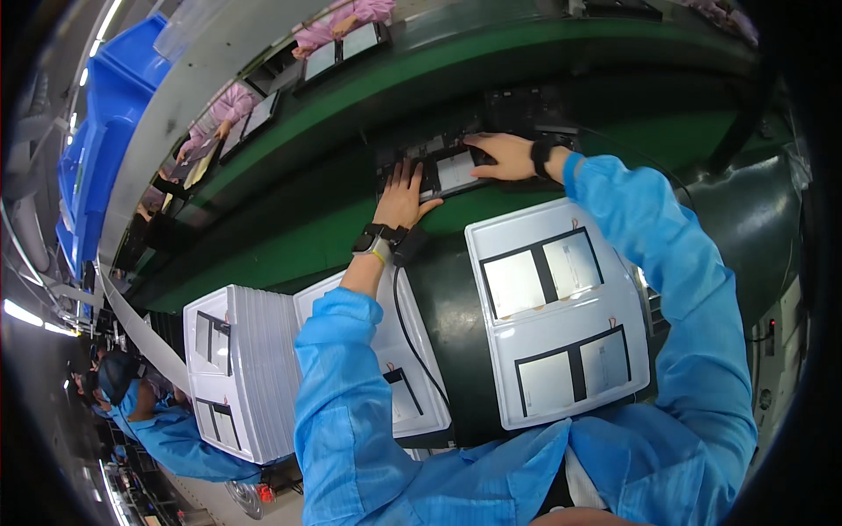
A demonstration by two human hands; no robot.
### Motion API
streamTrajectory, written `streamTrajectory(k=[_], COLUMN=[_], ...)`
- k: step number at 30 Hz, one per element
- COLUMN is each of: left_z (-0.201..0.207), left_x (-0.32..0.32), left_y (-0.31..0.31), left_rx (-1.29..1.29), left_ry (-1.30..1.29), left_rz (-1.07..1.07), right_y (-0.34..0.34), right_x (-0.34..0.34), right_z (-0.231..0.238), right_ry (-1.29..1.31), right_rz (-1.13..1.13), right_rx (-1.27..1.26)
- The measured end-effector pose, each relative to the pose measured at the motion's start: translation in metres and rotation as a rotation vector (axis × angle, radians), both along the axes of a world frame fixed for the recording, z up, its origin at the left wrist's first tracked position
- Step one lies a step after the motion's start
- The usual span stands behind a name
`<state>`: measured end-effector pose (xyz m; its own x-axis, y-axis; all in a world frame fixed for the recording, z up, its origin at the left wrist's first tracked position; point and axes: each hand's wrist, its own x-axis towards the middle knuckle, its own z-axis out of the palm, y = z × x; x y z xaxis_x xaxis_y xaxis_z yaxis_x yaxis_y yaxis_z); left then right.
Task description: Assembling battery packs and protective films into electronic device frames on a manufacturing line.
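Observation:
A dark, flat electronic chassis (430,149), resembling an open laptop base, lies on the green surface ahead of me. Set into it is a pale rectangular panel (457,172). My left hand (403,200) rests on the chassis's left part, its fingers stretched out and spread. On the other side of the panel, my right hand (506,158) reaches in from the right. Its fingers and thumb are apart over the chassis's right part, and I see nothing held between them. Both wrists wear black bands; a cable runs down from the left one.
A white tray (502,329) with black-framed pale panels stands near me, right of centre. Left of it are another white tray (430,368) and a tall stack of trays (263,351). Blue bins (110,114) stand far left. Co-workers in pink (230,105) and blue (180,447) sit nearby.

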<state>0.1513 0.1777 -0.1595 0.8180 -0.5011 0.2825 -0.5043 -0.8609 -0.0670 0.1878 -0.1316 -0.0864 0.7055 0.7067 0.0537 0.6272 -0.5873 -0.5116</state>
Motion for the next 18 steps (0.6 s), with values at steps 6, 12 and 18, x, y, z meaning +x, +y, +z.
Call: streamTrajectory(k=[6,12,18], left_z=[0.013,0.075,0.200], left_x=[0.003,-0.061,-0.238], left_y=[0.070,0.085,0.065], left_rx=[0.112,-0.249,-0.730], left_ry=[0.062,0.219,0.411], left_rz=[0.242,0.197,0.341], right_y=[-0.077,-0.122,-0.150], right_x=[-0.016,0.017,0.082], right_z=[0.009,-0.025,-0.070], right_ry=[-0.248,0.215,0.483], right_rz=[-0.350,-0.913,-0.927], right_rx=[-0.168,0.159,0.125])
